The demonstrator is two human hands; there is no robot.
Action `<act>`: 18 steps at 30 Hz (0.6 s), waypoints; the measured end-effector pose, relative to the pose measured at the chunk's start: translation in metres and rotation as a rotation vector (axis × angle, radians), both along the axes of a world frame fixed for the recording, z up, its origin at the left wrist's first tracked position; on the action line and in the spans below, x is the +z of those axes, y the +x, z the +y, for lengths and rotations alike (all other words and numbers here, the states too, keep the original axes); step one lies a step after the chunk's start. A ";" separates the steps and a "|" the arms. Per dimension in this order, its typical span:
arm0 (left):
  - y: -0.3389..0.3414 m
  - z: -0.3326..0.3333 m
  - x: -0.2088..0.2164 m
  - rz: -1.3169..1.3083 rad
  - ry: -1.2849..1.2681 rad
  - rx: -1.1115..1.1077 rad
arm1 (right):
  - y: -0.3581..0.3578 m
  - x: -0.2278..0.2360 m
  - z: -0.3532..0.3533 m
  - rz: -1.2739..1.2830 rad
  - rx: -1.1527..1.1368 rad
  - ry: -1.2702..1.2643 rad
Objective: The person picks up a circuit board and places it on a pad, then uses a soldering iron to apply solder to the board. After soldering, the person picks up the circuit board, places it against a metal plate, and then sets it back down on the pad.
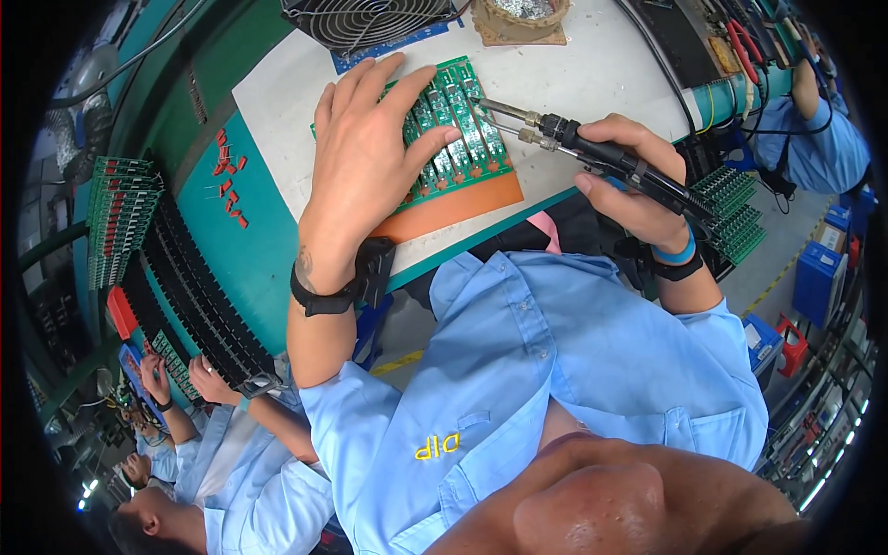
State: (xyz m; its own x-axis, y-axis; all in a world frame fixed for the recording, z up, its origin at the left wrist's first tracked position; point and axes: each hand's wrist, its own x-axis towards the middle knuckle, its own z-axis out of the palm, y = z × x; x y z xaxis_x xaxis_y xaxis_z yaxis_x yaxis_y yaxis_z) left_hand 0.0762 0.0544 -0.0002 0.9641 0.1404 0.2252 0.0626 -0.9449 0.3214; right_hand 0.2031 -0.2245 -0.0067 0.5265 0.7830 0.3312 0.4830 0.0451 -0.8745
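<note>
My left hand lies spread over a green circuit board panel, fingers stretched out across its left part and covering some of it. The panel is divided into several narrow strips with small parts, and it rests on an orange sheet. In my right hand is a black-handled soldering iron, gripped between thumb and fingers. It has two slim metal ends side by side, pointing left. They reach the upper right part of the panel; whether they touch it I cannot tell.
A black fan and a round brown container stand beyond the panel. Loose red components lie on the green mat at left. Stacked boards and black racks are farther left, near a co-worker's hands. More boards stand right.
</note>
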 end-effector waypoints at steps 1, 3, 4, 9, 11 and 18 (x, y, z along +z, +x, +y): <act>-0.001 0.001 0.001 0.003 0.001 0.002 | -0.001 0.000 0.000 0.005 0.007 0.008; -0.005 0.003 0.006 -0.002 0.004 0.003 | -0.002 -0.001 0.003 0.016 0.016 0.016; -0.006 0.003 0.007 -0.005 0.005 0.004 | -0.002 -0.001 0.006 0.013 0.034 0.028; -0.011 0.005 0.010 0.012 0.003 0.027 | -0.005 -0.003 0.022 0.005 0.070 0.040; -0.011 0.005 0.009 0.018 0.006 0.023 | -0.005 -0.004 0.026 0.004 0.071 0.035; -0.012 0.007 0.007 0.020 -0.024 0.026 | -0.003 -0.007 0.033 0.016 0.074 0.024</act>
